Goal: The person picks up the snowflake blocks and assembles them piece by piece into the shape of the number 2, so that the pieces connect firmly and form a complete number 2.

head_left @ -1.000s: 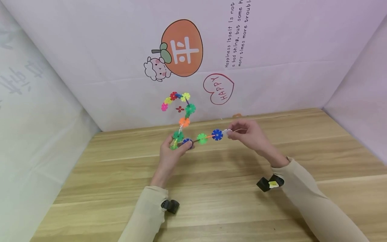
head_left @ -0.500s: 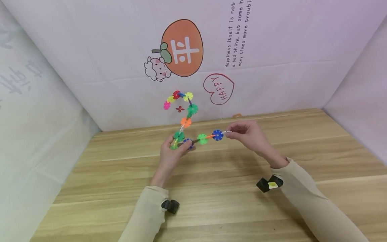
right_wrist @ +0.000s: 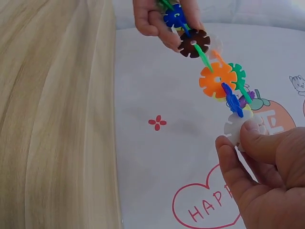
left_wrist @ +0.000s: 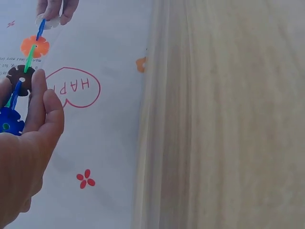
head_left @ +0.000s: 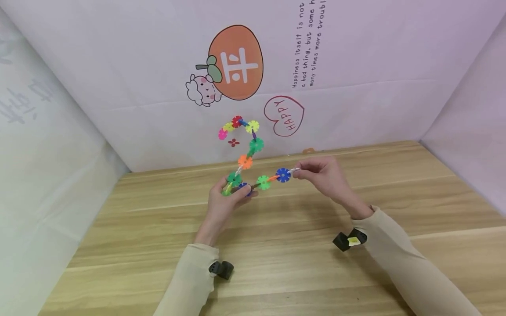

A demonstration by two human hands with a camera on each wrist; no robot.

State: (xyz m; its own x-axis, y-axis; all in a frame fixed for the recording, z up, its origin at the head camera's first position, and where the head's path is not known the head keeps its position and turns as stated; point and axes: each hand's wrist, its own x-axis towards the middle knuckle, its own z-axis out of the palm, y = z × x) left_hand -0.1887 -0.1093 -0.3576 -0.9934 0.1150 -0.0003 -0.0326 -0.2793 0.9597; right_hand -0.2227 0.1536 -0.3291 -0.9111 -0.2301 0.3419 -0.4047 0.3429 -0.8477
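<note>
A chain of colourful notched plastic discs, linked slot into slot, hangs above the table between both hands. My left hand (head_left: 222, 205) grips it near a dark blue disc (right_wrist: 175, 16) and a brown disc (right_wrist: 194, 43). From there one stretch curls up in a hook to a pink disc (head_left: 223, 134). The other runs right through a light green disc (head_left: 263, 182), an orange disc (right_wrist: 218, 80) and a blue disc (head_left: 283, 175) to the end. There my right hand (head_left: 325, 179) pinches a white disc (right_wrist: 234, 130) between thumb and fingers, edge-on in the head view.
Below both hands lies a wood-grain table (head_left: 269, 263). A white printed backdrop (head_left: 356, 109) rises behind its far edge, with side panels left and right. Small black cameras sit on the left sleeve (head_left: 186, 276) and the right sleeve (head_left: 407, 254).
The white disc has turned from nearly face-on to edge-on in my right fingers. The chain's hooked upper part has swung slightly right. Both hands keep their hold.
</note>
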